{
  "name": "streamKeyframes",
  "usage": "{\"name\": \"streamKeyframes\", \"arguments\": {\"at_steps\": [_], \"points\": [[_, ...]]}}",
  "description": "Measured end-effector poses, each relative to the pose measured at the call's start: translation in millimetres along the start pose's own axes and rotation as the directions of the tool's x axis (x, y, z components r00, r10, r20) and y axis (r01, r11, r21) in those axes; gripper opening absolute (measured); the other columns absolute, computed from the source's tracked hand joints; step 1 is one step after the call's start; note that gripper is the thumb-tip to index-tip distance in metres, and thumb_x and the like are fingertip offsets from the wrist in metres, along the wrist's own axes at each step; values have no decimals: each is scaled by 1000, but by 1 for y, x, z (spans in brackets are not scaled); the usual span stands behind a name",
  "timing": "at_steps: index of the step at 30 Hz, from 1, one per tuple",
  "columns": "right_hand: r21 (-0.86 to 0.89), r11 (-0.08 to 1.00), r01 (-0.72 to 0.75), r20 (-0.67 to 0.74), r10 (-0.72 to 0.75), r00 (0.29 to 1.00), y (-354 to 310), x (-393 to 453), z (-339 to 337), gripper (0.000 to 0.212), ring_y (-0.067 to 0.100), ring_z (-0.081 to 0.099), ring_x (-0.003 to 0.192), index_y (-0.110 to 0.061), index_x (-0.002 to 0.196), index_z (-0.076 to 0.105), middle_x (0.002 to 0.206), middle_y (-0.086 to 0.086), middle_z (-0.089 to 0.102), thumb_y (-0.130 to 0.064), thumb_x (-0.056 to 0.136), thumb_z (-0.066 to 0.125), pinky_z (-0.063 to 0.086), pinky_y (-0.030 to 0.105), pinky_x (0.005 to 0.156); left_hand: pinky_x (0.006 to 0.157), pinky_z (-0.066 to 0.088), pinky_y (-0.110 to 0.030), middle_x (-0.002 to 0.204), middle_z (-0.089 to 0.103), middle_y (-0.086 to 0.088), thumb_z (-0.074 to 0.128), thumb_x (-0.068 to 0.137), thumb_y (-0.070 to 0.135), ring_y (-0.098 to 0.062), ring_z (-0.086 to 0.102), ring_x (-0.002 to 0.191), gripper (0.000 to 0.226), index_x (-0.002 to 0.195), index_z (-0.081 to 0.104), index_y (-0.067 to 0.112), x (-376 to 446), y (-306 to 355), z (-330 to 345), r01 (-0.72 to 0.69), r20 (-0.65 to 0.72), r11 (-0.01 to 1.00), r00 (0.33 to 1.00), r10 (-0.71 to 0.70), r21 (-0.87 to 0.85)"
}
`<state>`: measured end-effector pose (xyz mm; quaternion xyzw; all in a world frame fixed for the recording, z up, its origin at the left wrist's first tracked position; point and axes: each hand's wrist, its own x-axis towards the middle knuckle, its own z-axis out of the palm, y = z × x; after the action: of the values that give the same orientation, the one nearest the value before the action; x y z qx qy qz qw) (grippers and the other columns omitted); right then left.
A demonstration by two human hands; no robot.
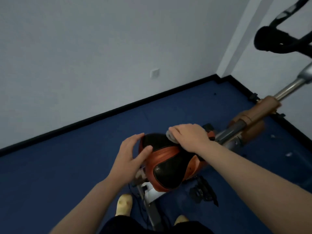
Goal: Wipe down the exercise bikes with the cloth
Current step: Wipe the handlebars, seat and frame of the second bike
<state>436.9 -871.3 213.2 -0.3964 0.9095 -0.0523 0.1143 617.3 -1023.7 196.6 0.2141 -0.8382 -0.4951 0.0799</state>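
An exercise bike stands on the blue floor, its orange and black saddle right below me. My right hand lies flat over a grey cloth and presses it onto the saddle's far black end. Only an edge of the cloth shows under the fingers. My left hand rests against the saddle's left side with straight, spread fingers. The bike's brown frame runs up to the right toward a silver post and black handlebars.
A white wall with a socket plate and black skirting closes the left and far sides. A black pedal sticks out below the saddle on the right. My two feet in pale slippers straddle the bike's rear base.
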Motion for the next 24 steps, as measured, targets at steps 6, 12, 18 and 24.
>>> {"name": "streamKeyframes", "arguments": {"at_steps": [6, 12, 18, 24], "points": [[145, 974, 173, -173, -147, 974, -14, -51, 15, 46, 10, 40, 127, -35, 145, 41, 142, -13, 47, -47, 102, 30, 24, 33, 108, 97, 34, -8, 117, 55, 29, 45, 101, 35, 9, 47, 114, 22, 117, 53, 48, 41, 14, -3, -195, 208, 976, 963, 173, 93], [88, 942, -324, -322, 335, 886, -17, -39, 20, 38, 14, 48, 116, -30, 109, 67, 116, -13, 60, -44, 101, 31, 24, 37, 110, 98, 42, -23, 119, 62, 17, 49, 101, 31, 0, 54, 113, 25, 122, 64, 30, 77, 26, 8, -319, 383, 934, 892, 239, 161], [234, 867, -440, -216, 488, 846, 15, -38, 18, 37, 19, 44, 126, -22, 125, 59, 134, -2, 52, -36, 104, 32, 31, 38, 107, 87, 35, -19, 126, 60, 20, 37, 103, 42, 0, 52, 117, 34, 128, 59, 34, 83, 29, 22, -397, 439, 877, 862, 254, 270], [640, 520, -565, -151, 807, 571, -37, -41, 30, 56, 30, 33, 138, -21, 154, 20, 160, 8, 14, -36, 103, 36, 35, 44, 109, 68, 31, -8, 104, 63, 23, 33, 101, 47, 9, 49, 90, 35, 112, 65, 38, 83, 23, 22, -379, 393, 894, 879, 268, 237]]}}
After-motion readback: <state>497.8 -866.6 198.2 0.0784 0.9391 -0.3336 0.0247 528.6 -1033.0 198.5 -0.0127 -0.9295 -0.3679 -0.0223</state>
